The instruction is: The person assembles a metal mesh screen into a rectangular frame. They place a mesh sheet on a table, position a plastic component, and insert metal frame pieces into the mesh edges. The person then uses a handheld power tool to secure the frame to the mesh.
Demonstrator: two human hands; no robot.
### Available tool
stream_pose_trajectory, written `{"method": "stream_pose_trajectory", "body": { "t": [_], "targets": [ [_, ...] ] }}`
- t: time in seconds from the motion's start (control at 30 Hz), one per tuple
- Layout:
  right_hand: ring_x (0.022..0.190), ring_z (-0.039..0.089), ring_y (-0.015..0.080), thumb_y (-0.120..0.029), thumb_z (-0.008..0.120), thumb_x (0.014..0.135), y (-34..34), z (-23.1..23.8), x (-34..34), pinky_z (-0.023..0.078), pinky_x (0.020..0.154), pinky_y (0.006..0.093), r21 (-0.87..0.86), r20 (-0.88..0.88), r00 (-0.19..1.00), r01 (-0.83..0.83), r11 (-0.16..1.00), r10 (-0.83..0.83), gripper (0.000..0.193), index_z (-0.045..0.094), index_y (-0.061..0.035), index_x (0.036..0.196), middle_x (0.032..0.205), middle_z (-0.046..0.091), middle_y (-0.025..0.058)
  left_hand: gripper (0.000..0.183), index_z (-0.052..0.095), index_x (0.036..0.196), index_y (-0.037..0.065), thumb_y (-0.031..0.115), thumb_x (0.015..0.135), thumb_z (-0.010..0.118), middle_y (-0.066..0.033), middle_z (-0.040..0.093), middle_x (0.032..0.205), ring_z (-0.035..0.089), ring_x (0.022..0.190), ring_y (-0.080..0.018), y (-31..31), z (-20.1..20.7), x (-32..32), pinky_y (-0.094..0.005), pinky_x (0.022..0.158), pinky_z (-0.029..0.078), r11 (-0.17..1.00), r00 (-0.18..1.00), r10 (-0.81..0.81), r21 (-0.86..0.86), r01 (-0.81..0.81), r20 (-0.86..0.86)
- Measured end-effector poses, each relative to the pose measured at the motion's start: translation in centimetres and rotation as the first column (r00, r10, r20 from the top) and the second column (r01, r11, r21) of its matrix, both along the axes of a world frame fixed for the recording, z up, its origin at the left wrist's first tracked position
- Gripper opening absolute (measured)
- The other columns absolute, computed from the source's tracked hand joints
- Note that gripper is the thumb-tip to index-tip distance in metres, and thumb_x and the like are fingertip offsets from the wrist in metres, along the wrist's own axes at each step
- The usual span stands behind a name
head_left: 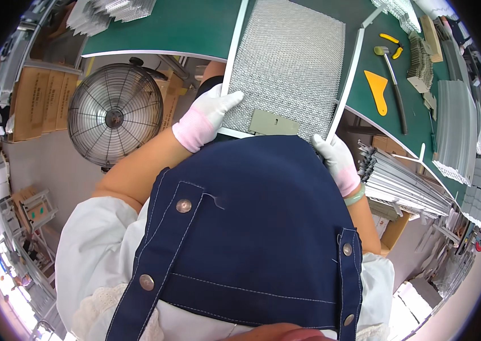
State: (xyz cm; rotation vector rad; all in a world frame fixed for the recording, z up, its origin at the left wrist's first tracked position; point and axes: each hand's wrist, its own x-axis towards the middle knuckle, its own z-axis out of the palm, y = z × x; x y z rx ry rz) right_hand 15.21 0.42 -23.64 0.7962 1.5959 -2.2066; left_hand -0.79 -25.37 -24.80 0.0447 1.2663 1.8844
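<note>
"What do the grips hold?"

"The left grip (209,111) pinches the left bar of the frame (232,54), thumb uppermost, fingers mostly hidden. The right grip (336,158) clasps its lower right corner."

"And between them?"

"A silvery mesh panel (291,62) lies within the frame, stretching away from both grips, with a grey-green plate (274,123) at its near end."

"How will it handle?"

"Light for its size, I'd guess. The bars look stiff, the mesh easily dented, the metal perhaps slippery. Best hold the bars near the corners, thumbs off the mesh."

"Any brands or writing?"

"The plate bears a small dark mark, too tiny to identify. On the tabletop (155,37), right of the right grip, I make out no lettering on the yellow scraper (377,91). Well left of the left grip, cartons (42,99) carry print too faint to read."
</note>
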Motion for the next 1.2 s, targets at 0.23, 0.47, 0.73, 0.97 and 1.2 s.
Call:
{"method": "stream_pose_trajectory", "body": {
  "t": [0.23, 0.47, 0.73, 0.97, 1.2],
  "targets": [
    [0.105, 0.064, 0.0201, -0.008, 0.049, 0.098, -0.5, -0.4, -1.9, 0.051, 0.095, 0.0337, -0.008, -0.211, 0.957, 0.200, 0.980, -0.197, 0.035, 0.045, 0.0049, 0.130, 0.122, 0.060, 0.0156, 0.036, 0.049, 0.131, -0.004, 0.015, 0.100, 0.051, -0.0114, 0.061, 0.122, 0.060, 0.110, -0.0181, -1.1, -0.8, -1.1, -0.0331, 0.098, 0.048, 0.986, 0.987, -0.157, 0.045, 0.158, -0.032],
    [0.111, 0.058, 0.0170, -0.012, 0.055, 0.097, -1.6, 0.5, -1.9, 0.047, 0.098, 0.0329, -0.178, -0.211, 0.970, 0.084, 0.980, -0.121, 0.041, 0.044, 0.0033, 0.133, 0.122, 0.059, 0.0102, 0.039, 0.051, 0.129, -0.005, 0.024, 0.102, 0.052, -0.0059, 0.060, 0.117, 0.057, 0.107, -0.0129, -1.4, -1.2, -3.2, -0.0310, 0.098, 0.046, 0.991, 0.963, -0.114, -0.103, 0.091, -0.244],
    [0.106, 0.054, 0.0139, -0.014, 0.055, 0.097, -1.3, -0.3, -2.0, 0.044, 0.096, 0.0294, 0.096, -0.200, 0.979, 0.049, 0.994, -0.029, 0.041, 0.047, 0.0028, 0.133, 0.121, 0.057, 0.0063, 0.042, 0.052, 0.126, -0.006, 0.027, 0.101, 0.054, -0.0064, 0.062, 0.111, 0.057, 0.105, -0.0127, -0.7, 1.1, -5.7, -0.0266, 0.096, 0.046, 0.931, 0.854, -0.254, -0.355, 0.088, -0.455],
    [0.127, 0.047, 0.0198, -0.009, 0.056, 0.094, -1.4, 1.6, -2.3, 0.035, 0.109, 0.0340, 0.201, -0.342, 0.938, 0.019, 0.979, 0.052, 0.059, 0.032, 0.0054, 0.145, 0.140, 0.048, 0.0124, 0.044, 0.045, 0.136, -0.006, 0.017, 0.099, 0.053, -0.0087, 0.058, 0.123, 0.054, 0.113, -0.0157, -0.3, 0.6, -7.6, -0.0316, 0.103, 0.042, 0.993, 0.910, -0.114, -0.023, 0.114, -0.398],
    [0.109, 0.052, 0.0135, -0.005, 0.058, 0.092, 0.1, 4.2, -2.8, 0.042, 0.098, 0.0292, 0.304, -0.362, 0.927, 0.019, 0.953, 0.098, 0.059, 0.032, 0.0075, 0.143, 0.130, 0.052, 0.0094, 0.047, 0.044, 0.140, -0.003, 0.019, 0.099, 0.055, -0.0091, 0.057, 0.131, 0.054, 0.120, -0.0183, 1.0, 3.2, -7.9, -0.0339, 0.105, 0.041, 0.953, 0.930, -0.092, 0.239, 0.186, -0.356]
  ]
}}
